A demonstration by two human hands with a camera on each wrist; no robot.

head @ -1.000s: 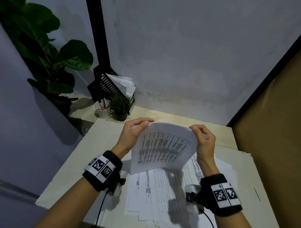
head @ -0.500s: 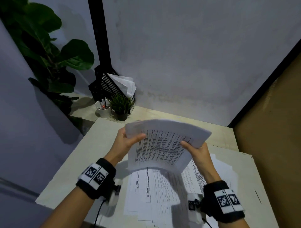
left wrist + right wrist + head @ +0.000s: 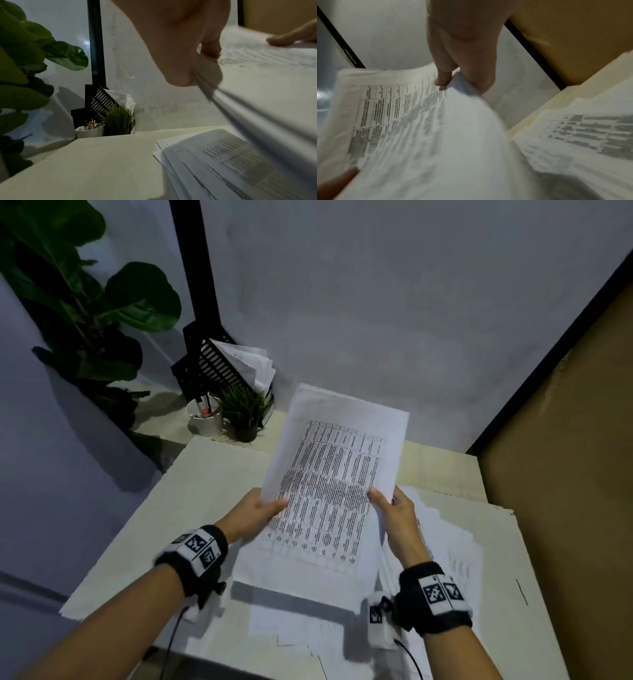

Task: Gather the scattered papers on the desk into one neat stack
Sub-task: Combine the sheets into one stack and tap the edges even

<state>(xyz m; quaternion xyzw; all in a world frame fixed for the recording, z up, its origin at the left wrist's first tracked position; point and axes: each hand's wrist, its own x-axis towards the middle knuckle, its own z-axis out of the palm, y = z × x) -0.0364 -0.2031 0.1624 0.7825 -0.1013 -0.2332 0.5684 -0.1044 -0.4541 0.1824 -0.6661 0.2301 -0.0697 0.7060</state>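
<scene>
A bundle of printed sheets (image 3: 335,474) is held in the air over the desk, its long side pointing away from me, the top page showing a table of text. My left hand (image 3: 263,510) pinches its left edge, thumb on top. My right hand (image 3: 394,508) pinches the right edge the same way. The left wrist view shows the left hand (image 3: 197,63) clamping the bundle's edge (image 3: 240,102). In the right wrist view the right hand (image 3: 453,79) pinches the blurred bundle (image 3: 419,128). More loose papers (image 3: 455,556) lie fanned out on the desk beneath and to the right.
The pale desk (image 3: 191,498) has bare surface at its left. At the back left stand a white pen cup (image 3: 205,419), a small potted plant (image 3: 245,414) and a black file rack with papers (image 3: 219,364). A large leafy plant (image 3: 85,313) stands left; a brown panel (image 3: 565,440) right.
The bundle has been turned from lying crosswise to pointing lengthwise away from me and flattened out. Both hands slid from its top corners down to its side edges.
</scene>
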